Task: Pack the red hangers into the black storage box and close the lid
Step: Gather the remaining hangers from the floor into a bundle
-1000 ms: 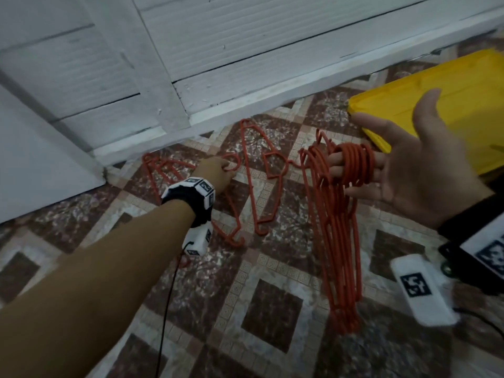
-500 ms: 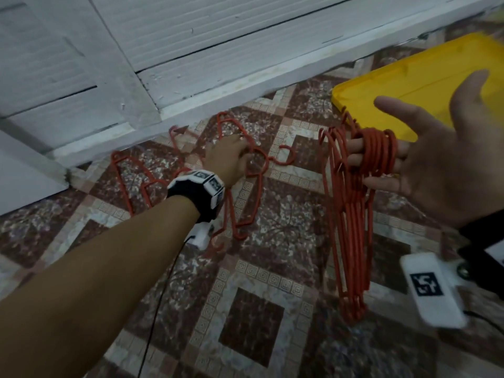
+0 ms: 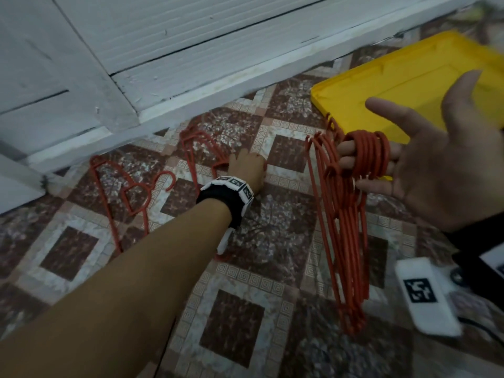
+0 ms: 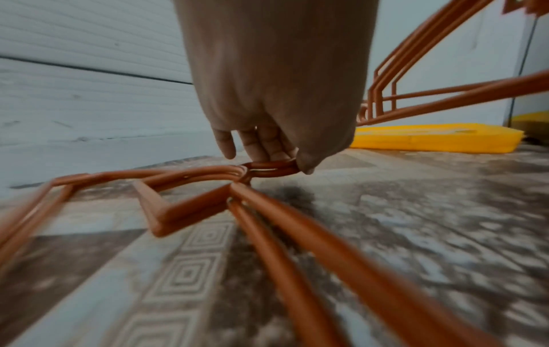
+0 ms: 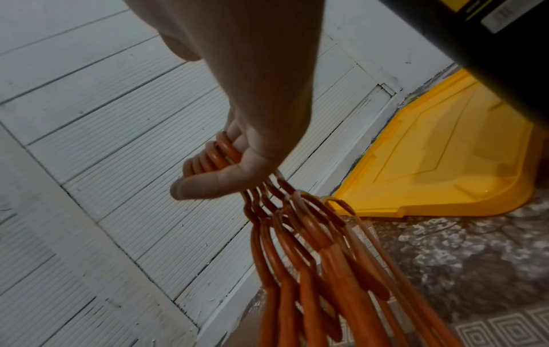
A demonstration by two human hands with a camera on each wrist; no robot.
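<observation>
Left hand (image 4: pixel 267 112) low at the tiled floor (image 3: pixel 245 323), pinching hooks of loose red hangers (image 4: pixel 184 185) for gathering; right hand (image 3: pixel 436 170) palm-up, fingers straight, carrying hanger bunch (image 3: pixel 349 241) threaded by hooks, beside yellow lid (image 3: pixel 409 85); box unseen.

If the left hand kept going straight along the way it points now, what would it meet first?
The left hand already pinches hanger hooks down at the floor. Straight past them lies bare tile, then the white wall panel, probably its base; depth is hard to judge.
</observation>
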